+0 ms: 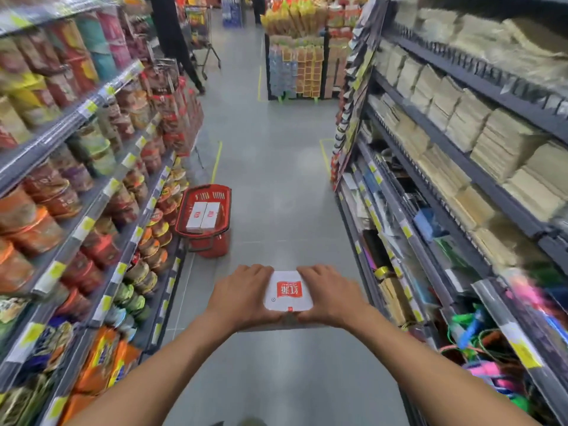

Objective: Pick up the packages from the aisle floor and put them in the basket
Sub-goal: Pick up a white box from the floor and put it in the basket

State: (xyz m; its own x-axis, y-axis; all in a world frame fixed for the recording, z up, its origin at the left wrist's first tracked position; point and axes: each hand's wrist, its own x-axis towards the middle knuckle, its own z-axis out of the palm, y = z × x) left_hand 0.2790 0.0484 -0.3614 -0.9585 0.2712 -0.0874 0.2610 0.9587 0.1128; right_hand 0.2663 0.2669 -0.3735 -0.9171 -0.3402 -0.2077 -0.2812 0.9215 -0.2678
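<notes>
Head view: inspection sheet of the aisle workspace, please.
Surface: grey tiled aisle floor, yellow tape marks; no loose packages seen on it.
Job's things: white package with red logo held in both hands; red basket on the floor by the left shelves, two matching packages inside.
Clutter: nothing seen.
Hands: left hand and right hand clasp the package's sides.
Cables: nothing seen.
Surroundings: stocked shelves on both sides, end display ahead, a person with a cart far off.
</notes>
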